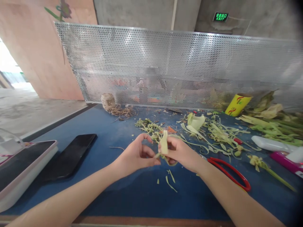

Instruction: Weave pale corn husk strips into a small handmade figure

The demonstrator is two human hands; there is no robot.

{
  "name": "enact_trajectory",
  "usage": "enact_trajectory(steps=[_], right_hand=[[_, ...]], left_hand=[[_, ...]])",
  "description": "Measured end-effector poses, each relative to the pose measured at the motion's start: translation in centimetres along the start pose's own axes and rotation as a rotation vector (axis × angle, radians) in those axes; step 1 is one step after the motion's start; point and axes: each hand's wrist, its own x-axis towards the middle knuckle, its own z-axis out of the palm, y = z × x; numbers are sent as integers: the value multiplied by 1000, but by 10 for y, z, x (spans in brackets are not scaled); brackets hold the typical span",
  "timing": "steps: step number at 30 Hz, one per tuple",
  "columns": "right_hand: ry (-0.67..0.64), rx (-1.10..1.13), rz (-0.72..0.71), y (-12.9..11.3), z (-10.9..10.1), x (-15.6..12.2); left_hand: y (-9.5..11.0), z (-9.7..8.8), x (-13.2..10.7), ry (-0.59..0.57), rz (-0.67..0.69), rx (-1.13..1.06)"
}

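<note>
In front of me, my right hand [174, 149] pinches a folded pale green corn husk strip [164, 142], one flat end standing up past the fingers. A loop of the strip hangs below that hand. My left hand [139, 151] is beside it, index finger arched up, thumb and middle finger closing on the strip's narrow left end. Small husk slivers [170, 179] lie on the blue table [113, 192] below my hands. Just beyond them is a heap of short green braided-looking pieces [150, 126]. Red-handled scissors [230, 173] lie partly under my right forearm.
Husk shreds [217, 130] and a pile of leaves [274, 123] cover the right side, near a yellow tube [238, 104]. A twine ball [108, 101] stands at the back left. A black phone [71, 154] lies left. A perforated metal panel [165, 63] closes the far edge.
</note>
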Motion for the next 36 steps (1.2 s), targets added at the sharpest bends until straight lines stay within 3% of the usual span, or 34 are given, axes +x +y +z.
enact_trajectory(steps=[6, 14, 20, 29, 36], right_hand=[[-4, -3, -16, 0, 7, 0], [263, 30, -66, -3, -3, 7], [185, 103, -35, 0, 3, 7], [360, 210, -128, -1, -4, 9], [261, 227, -147, 0, -6, 6]], left_hand=[[4, -1, -1, 63, -35, 84], [6, -4, 0, 103, -21, 124], [6, 0, -2, 108, -32, 121], [8, -1, -4, 94, -20, 115], [10, -3, -4, 74, 27, 120]])
